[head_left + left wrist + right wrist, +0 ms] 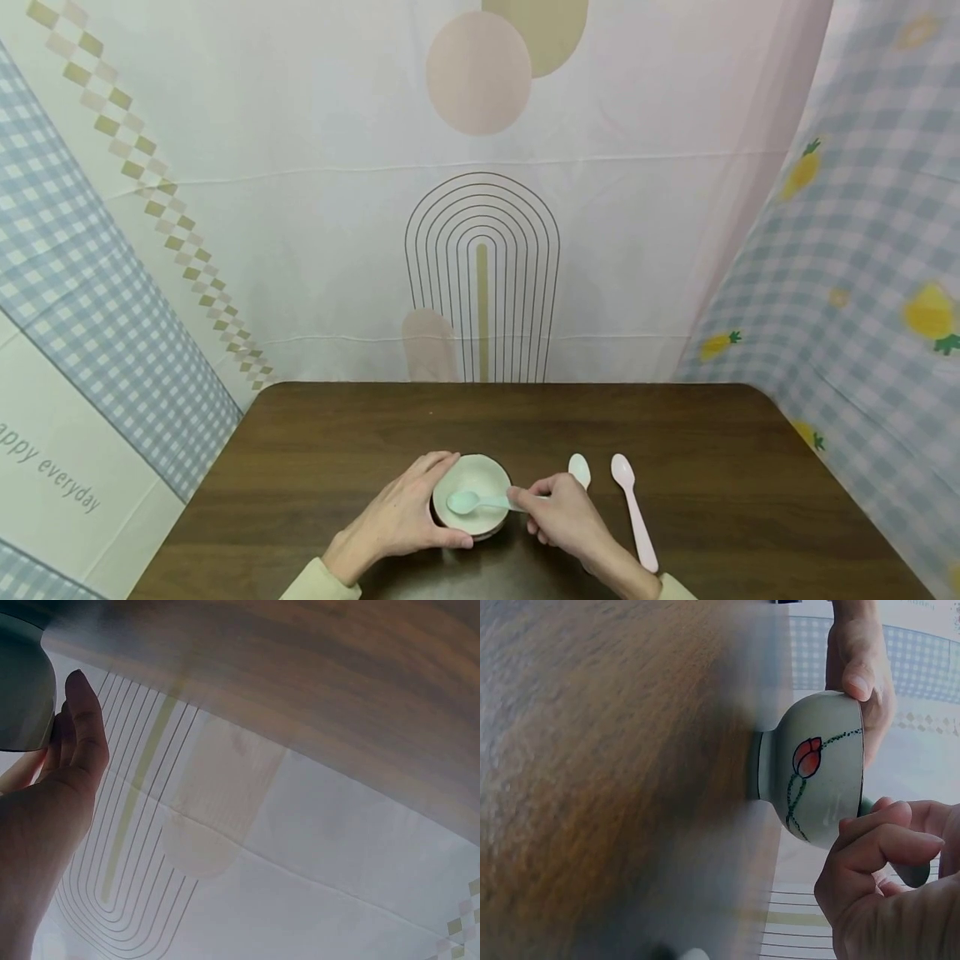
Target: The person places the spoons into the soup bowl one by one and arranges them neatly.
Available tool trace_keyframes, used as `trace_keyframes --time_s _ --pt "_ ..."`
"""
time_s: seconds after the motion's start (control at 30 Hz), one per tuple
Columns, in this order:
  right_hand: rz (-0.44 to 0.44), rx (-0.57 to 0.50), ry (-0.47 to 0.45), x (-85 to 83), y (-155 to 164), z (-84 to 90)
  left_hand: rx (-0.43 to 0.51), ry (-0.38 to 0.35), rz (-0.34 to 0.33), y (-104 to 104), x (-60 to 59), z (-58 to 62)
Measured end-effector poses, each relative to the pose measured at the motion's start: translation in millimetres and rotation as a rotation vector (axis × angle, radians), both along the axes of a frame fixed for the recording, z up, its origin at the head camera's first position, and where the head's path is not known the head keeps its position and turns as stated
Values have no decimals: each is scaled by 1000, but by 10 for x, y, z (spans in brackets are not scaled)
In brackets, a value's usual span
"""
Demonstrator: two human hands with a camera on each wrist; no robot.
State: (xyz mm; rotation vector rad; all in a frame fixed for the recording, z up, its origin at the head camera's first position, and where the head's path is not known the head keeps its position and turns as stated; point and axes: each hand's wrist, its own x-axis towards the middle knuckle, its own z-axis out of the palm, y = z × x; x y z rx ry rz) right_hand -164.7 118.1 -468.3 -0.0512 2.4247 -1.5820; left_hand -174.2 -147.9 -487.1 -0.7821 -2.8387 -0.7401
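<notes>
A small pale bowl [480, 479] with a painted red flower [807, 756] stands on the dark wooden table [337, 433] near its front edge. My left hand [405, 512] cups the bowl's left side, fingers and thumb curled round its wall. My right hand [558, 517] pinches the handle of a mint-green spoon [468, 502], whose head lies inside the bowl. In the left wrist view the left hand's fingers [79, 742] press against the bowl's wall [22, 690]. In the right wrist view the right hand's fingers [877, 847] curl round the spoon handle beside the bowl [810, 769].
A white spoon [579, 470] lies just right of the bowl, partly behind my right hand. A pink spoon [633, 510] lies further right, handle toward me. Patterned cloth walls close in the table at the back and both sides.
</notes>
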Motion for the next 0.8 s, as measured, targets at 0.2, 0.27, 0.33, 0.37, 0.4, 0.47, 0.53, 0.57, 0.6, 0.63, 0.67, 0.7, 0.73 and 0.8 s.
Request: trace_keyframes --time_s 0.2,0.27,0.33,0.37,0.4,0.47,0.53,0.57,0.6,0.63,0.67,0.7,0.73,0.8 --pt "-15 -11 -8 4 6 -8 1 2 1 -3 6 0" --pt "-25 -17 -12 2 17 -8 2 3 1 0 3 1" --pt "-33 -24 -13 -2 28 -8 3 4 2 7 -4 3" --pt "-37 -27 -11 -3 33 -9 4 5 2 9 -7 5" --pt "-40 -29 -9 -3 38 -9 4 7 2 11 -10 6" --pt "-48 -31 -2 -4 44 -9 6 10 1 14 -16 11" --pt "-60 -38 -4 -3 46 -6 6 12 0 14 -19 10" --pt "-67 -41 -5 -1 46 -4 7 12 -1 12 -18 9" --pt "-76 -45 -9 4 46 -1 6 14 -1 10 -17 8" --pt "-87 -48 -14 9 45 4 5 15 -1 8 -15 6" --pt "-100 -51 -19 15 47 8 3 16 0 6 -11 4" --pt "-112 -51 -24 22 49 14 1 15 1 4 -9 1" --pt "-124 -49 -27 29 52 18 -1 15 2 3 -6 0" --pt "-146 -41 -29 42 65 28 -5 13 5 2 -1 0"
